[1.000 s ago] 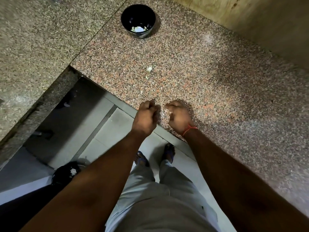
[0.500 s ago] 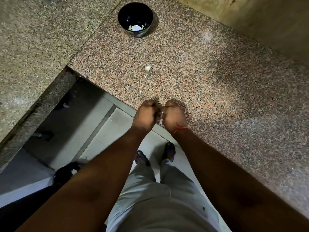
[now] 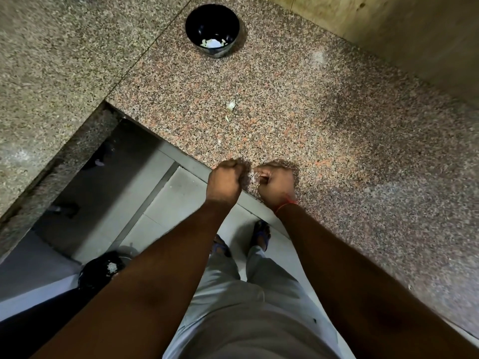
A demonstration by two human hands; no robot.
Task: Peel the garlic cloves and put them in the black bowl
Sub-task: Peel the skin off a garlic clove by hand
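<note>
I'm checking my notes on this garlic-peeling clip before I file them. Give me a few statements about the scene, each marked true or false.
1. The black bowl stands on the granite counter, beyond the hands. True.
2. The bowl holds nothing. False: pale pieces lie in its bottom.
3. Both hands are curled, close together at the counter's near edge. True: the left hand and right hand are nearly touching.
4. A pale scrap lies on the counter between the hands and the bowl. True.
5. The left wrist wears a red thread. False: the red thread is on the right wrist.
</note>
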